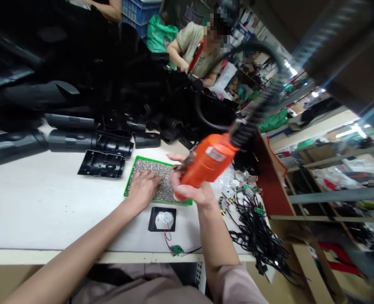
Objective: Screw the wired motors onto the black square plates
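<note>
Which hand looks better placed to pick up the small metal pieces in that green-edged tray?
Probably the left hand: it is empty and rests on the small metal pieces in the green-edged tray. The right hand is holding an orange electric screwdriver.

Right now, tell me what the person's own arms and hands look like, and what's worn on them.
Both hands are bare: no gloves, and no ring or watch shows on the left hand or the right hand. The right forearm is bare up to a loose pale pink sleeve. The left forearm is also bare, and no sleeve shows on it.
</note>
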`<state>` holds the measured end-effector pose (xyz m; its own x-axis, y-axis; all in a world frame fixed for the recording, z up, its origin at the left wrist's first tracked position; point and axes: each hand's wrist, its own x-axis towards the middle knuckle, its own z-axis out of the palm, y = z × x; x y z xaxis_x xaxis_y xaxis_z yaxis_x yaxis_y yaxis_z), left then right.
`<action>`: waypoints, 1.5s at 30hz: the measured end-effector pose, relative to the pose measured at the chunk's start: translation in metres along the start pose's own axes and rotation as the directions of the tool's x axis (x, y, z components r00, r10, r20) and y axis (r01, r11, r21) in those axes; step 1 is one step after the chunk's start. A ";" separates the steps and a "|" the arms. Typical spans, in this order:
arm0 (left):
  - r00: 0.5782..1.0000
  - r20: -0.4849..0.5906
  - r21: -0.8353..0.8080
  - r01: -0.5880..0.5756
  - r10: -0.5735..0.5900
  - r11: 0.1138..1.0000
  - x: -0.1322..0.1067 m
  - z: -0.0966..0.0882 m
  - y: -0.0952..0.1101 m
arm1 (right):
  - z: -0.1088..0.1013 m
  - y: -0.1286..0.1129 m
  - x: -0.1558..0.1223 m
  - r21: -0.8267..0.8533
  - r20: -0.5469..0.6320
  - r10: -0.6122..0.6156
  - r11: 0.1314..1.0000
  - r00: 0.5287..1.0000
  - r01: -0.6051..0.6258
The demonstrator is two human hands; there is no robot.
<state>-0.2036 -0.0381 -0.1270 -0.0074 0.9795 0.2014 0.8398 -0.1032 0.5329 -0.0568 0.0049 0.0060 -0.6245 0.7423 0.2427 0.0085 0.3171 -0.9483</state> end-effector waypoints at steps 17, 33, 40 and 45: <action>0.987 -0.147 -0.419 -0.009 -0.058 0.908 -0.102 -0.005 0.044 | 0.055 0.001 -0.073 0.450 -0.432 -0.058 0.851 0.900 0.271; 0.988 -0.141 -0.301 -0.104 0.064 0.948 -0.103 0.000 0.043 | 0.042 0.004 -0.082 0.412 -0.431 -0.060 0.875 0.901 0.255; 0.980 0.039 -0.145 -0.186 0.194 0.972 -0.087 0.005 0.034 | 0.009 0.007 -0.090 0.289 -0.530 -0.053 0.927 0.846 0.240; 0.976 0.108 -0.161 -0.171 0.190 0.972 -0.080 0.014 0.031 | 0.014 0.037 -0.096 0.336 -0.508 -0.020 0.916 0.861 0.219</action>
<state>-0.1696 -0.1172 -0.1386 0.2110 0.9550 0.2086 0.7301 -0.2959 0.6159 -0.0075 -0.0628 -0.0548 -0.1412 0.9328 0.3316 -0.3913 0.2551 -0.8842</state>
